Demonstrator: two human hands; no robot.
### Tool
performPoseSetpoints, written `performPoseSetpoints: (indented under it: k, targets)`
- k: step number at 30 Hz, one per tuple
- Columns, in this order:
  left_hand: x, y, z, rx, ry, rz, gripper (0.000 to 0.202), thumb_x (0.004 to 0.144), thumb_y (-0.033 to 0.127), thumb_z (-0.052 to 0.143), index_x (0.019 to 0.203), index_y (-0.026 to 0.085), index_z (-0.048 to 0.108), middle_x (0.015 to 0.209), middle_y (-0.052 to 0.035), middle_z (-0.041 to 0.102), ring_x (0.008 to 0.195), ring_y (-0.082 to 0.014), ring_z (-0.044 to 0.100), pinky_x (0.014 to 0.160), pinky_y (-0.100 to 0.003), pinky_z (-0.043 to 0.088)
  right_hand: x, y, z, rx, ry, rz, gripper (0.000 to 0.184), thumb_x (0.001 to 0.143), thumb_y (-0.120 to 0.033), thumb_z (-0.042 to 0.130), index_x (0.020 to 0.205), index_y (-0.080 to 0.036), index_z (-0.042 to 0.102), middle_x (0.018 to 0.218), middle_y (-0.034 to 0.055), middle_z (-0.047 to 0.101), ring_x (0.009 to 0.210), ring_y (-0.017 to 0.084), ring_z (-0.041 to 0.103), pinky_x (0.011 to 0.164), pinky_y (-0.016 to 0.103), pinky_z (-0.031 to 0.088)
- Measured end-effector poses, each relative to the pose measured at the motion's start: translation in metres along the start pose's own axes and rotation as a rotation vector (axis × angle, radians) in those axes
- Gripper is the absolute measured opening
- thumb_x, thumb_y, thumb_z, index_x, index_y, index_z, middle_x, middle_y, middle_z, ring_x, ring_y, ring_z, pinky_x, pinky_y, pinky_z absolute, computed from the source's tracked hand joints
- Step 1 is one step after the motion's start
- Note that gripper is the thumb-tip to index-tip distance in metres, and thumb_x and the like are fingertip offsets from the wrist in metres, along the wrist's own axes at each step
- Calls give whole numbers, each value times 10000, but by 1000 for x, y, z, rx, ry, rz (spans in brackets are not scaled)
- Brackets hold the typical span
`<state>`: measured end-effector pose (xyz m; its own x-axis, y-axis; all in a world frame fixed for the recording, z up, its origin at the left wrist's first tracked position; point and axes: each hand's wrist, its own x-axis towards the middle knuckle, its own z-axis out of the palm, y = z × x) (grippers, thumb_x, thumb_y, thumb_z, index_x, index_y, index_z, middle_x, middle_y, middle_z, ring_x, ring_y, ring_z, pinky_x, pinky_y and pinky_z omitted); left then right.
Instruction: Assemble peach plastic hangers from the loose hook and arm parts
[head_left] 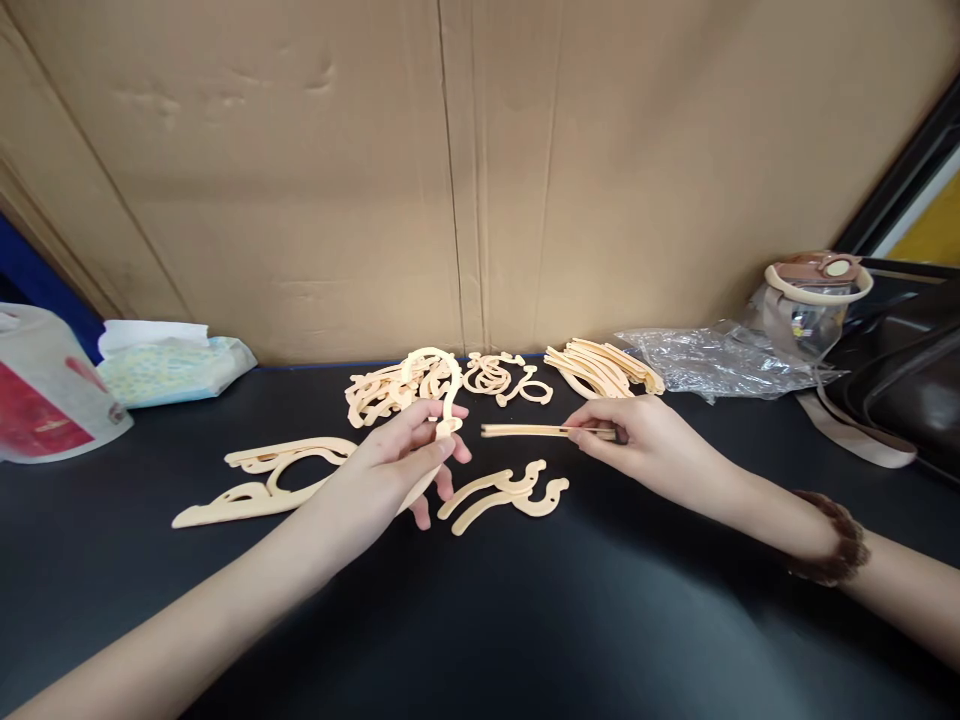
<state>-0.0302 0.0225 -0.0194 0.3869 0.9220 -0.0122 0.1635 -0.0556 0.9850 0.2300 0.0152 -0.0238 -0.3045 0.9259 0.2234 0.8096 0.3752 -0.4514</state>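
My left hand (401, 455) is closed on a beige plastic hanger hook (454, 385), its curve standing up above the fingers. A beige strip (421, 484) slants down below the thumb, partly hidden by the palm. In my right hand (637, 432) a slim beige hanger arm (521, 431) is pinched, seen nearly edge-on and pointing left, apart from the hook. Between and below the hands lie two curved hanger arms (480, 505) with rounded ends. Left of my left hand rests a folded hanger (240, 508), partly covered by the wrist.
Along the back lie a heap of beige hooks (375, 390), several ring-like pieces (536, 391) and a stack of hanger arms (600, 368). A tissue pack (180, 368) and a white roll (52, 380) stand left. Clear plastic wrap (712, 355), a strapped bottle (806, 315) and a black bag (915, 370) are right.
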Motion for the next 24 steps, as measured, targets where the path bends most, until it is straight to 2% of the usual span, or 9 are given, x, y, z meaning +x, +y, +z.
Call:
performPoseSetpoints:
  k: [4, 8, 12, 14, 17, 20, 24]
  targets:
    - [-2, 6, 2, 5, 100, -29, 278, 806, 330, 583, 1029, 163, 574, 695, 28, 522, 493, -84, 486, 372, -177, 434, -2, -4, -2, 123, 10, -20, 297, 938, -352, 408, 849, -183, 636, 733, 23, 617, 667, 159, 536, 620, 284, 373]
    - [-2, 8, 3, -7, 113, -42, 358, 872, 378, 515, 1139, 145, 573, 684, 30, 495, 449, -74, 440, 346, -184, 422, -3, -6, 0, 247, 13, -41, 343, 957, -396, 372, 753, -188, 553, 682, -1, 501, 655, 146, 468, 619, 277, 354]
    - [-2, 12, 2, 37, 59, -125, 330, 887, 383, 513, 1058, 128, 634, 779, -27, 599, 477, -91, 526, 407, -217, 497, -2, -6, 3, 409, -28, -7, 337, 934, -449, 427, 843, -186, 619, 709, -2, 510, 644, 136, 450, 597, 272, 345]
    - [-4, 16, 3, 52, 10, -173, 349, 891, 410, 520, 1027, 123, 664, 725, -39, 630, 513, -110, 573, 479, -219, 529, -2, -7, 3, 506, -55, 33, 313, 892, -466, 508, 873, -186, 648, 742, 2, 556, 656, 133, 466, 602, 269, 354]
    - [-8, 21, 3, 12, -48, -220, 421, 881, 447, 542, 1152, 141, 643, 619, -30, 640, 527, -123, 594, 529, -209, 538, -1, -10, 2, 594, -90, 73, 285, 840, -459, 593, 865, -185, 670, 790, 5, 608, 688, 129, 491, 623, 264, 364]
    - [-10, 22, 1, -81, -107, -249, 466, 887, 423, 544, 1262, 149, 586, 598, -43, 655, 572, -140, 620, 525, -194, 534, 0, -10, 0, 604, -115, 86, 278, 831, -453, 603, 844, -185, 676, 773, 0, 601, 671, 122, 471, 608, 262, 354]
    - [-9, 22, -4, -203, -177, -265, 426, 873, 358, 567, 1243, 152, 612, 608, -66, 678, 585, -158, 642, 491, -191, 533, 0, -8, 0, 591, -136, 97, 273, 831, -447, 601, 827, -185, 679, 778, 5, 599, 675, 124, 458, 592, 263, 342]
